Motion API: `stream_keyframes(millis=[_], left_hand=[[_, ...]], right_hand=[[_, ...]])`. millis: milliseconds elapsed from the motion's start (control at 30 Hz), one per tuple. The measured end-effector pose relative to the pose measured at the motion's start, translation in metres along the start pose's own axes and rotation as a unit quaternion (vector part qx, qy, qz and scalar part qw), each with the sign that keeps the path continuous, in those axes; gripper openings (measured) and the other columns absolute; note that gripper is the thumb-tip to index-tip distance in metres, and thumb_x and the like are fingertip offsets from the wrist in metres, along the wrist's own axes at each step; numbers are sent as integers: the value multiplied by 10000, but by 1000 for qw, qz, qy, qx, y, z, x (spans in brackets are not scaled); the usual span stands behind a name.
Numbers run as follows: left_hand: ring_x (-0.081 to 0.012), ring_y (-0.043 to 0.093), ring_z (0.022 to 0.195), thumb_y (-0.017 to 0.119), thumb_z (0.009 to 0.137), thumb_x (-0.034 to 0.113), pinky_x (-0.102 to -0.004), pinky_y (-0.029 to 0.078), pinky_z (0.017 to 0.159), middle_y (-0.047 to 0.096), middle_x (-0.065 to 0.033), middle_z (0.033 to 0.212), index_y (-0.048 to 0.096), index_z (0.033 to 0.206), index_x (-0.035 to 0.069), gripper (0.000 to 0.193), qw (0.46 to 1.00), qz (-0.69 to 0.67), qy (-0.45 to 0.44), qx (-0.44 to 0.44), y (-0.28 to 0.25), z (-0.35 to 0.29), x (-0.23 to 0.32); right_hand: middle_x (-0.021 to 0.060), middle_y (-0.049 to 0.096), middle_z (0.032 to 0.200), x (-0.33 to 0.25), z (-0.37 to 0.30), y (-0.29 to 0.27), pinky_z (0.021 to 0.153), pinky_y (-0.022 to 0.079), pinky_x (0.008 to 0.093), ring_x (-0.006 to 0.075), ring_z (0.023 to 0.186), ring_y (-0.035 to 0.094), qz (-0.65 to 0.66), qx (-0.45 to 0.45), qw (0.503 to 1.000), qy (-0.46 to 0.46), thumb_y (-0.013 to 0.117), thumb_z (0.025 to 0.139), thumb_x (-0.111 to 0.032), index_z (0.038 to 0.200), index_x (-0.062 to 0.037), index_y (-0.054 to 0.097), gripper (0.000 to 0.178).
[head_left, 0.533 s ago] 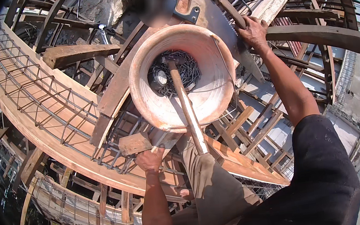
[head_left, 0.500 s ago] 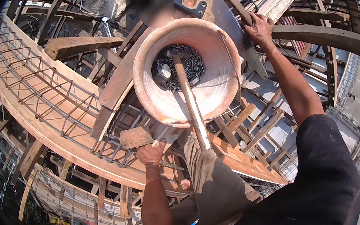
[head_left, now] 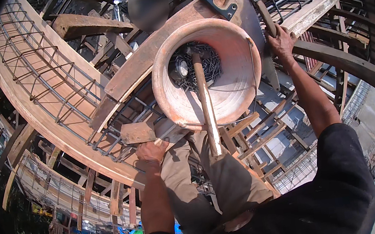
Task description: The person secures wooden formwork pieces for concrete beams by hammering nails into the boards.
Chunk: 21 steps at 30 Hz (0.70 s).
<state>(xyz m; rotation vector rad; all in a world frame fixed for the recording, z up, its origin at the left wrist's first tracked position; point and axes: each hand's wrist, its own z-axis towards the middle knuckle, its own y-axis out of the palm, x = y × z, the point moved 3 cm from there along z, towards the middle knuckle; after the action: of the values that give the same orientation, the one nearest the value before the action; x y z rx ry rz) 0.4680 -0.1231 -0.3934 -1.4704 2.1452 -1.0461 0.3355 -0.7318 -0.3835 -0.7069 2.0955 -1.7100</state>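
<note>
Hatchet (head_left: 265, 14) is in the right hand (head_left: 282, 40); from my distant seat I see the fingers closed around the low end of its handle, with the head out beyond the knuckles. Just left of this hand is the saw (head_left: 247, 16), its toothed edge turned toward the fingers; what supports it, I cannot tell. In my judgement, a small inward slip of the wrist could bring the fingers onto these teeth, or let the hatchet knock the saw loose. The left hand (head_left: 151, 151) is curled just below the block (head_left: 137, 133); whether it grips something, I cannot tell. If the block is not fixed, a push from these fingers may make it fall. Between the two hands is the bucket (head_left: 237, 79), with nails (head_left: 210, 69) inside and a wooden shaft (head_left: 206, 100) reaching out over its near rim toward the legs (head_left: 236, 181). I would worry that a knee catches the shaft, and then the bucket could tip and spill the nails.
</note>
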Motion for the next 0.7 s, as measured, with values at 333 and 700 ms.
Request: stream_keyframes(millis=[333, 700], left_hand=[[-428, 635, 623, 811, 648, 529, -522, 521, 620, 645, -190, 640, 671, 658, 22, 526, 980, -39, 99, 170, 14, -6, -10], [-413, 672, 722, 807, 640, 544, -511, 538, 694, 683, -203, 739, 712, 732, 25, 536, 998, 5, 32, 48, 0, 0, 5]], right_hand=[[64, 697, 1112, -3, 1, 4, 1122, 196, 604, 227, 1229, 565, 8, -7, 1000, 2, 680, 786, -418, 1254, -252, 638, 499], [68, 700, 1131, -4, 1, -6, 1112, 211, 599, 228, 1217, 578, -2, -22, 1000, 19, 655, 836, -481, 1247, -241, 646, 476]])
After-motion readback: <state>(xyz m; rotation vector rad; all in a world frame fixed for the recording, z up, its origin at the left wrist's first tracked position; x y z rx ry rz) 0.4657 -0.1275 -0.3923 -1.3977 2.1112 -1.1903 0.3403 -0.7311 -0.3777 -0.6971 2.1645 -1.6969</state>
